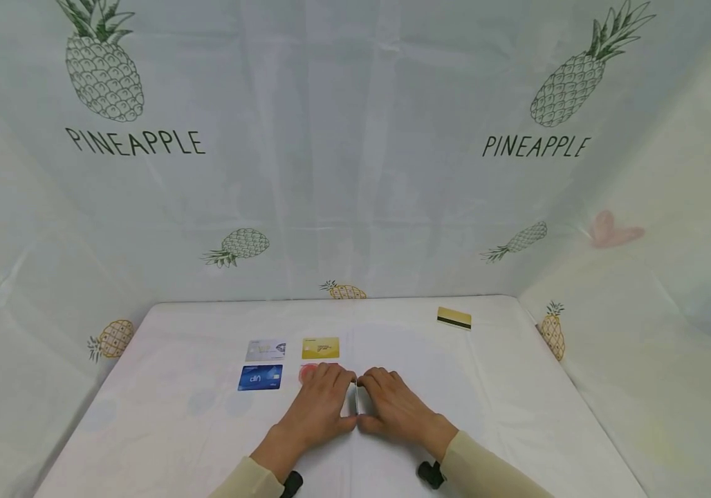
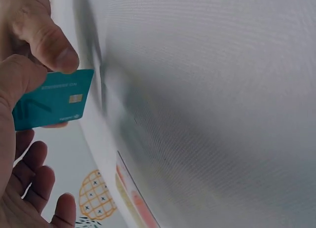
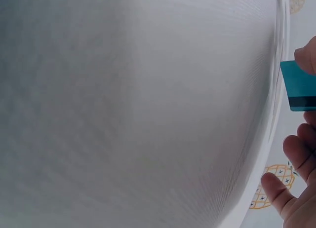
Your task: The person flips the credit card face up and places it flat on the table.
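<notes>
A teal bank card [image 2: 54, 99] stands on edge between both hands, seen as a thin upright line in the head view. My left hand [image 1: 324, 401] pinches it from the left, thumb on the near edge and fingertips on the far edge. From the right, my right hand [image 1: 393, 408] pinches it in the same way. The chip side faces the left wrist view; the dark stripe side of the teal card [image 3: 298, 87] faces the right wrist view. Partly covered by the left hand is a red card [image 1: 308, 373] on the table.
Left of the hands lie a silver card [image 1: 265, 351], a blue card [image 1: 259, 377] and a gold card [image 1: 321, 348]. Another gold card [image 1: 454, 318], stripe side up, lies at the back right. A pineapple-print cloth [image 1: 355, 173] hangs behind the white table [image 1: 162, 415].
</notes>
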### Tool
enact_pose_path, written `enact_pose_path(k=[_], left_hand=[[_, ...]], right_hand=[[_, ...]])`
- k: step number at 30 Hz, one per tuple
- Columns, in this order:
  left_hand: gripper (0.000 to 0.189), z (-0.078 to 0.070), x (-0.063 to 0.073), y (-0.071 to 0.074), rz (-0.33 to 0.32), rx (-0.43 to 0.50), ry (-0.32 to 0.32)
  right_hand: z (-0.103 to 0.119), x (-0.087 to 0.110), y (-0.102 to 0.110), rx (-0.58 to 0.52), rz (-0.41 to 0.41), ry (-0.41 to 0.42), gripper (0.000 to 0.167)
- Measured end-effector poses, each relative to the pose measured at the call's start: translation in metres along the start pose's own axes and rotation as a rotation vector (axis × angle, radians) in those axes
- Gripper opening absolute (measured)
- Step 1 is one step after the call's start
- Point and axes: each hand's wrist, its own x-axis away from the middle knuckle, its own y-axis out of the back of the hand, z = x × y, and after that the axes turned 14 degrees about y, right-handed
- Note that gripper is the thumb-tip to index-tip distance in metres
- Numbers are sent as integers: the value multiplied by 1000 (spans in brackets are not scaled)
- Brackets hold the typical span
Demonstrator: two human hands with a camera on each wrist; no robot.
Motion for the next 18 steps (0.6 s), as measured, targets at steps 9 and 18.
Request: enact_pose_path(k=[9,18], left_hand=[[65,-2,0,2,88,56,30],[59,-4,1,2,87,24,101]], right_hand=[[1,-1,0,57,-42,40,59],[0,-1,-1,184,-92,28,52]])
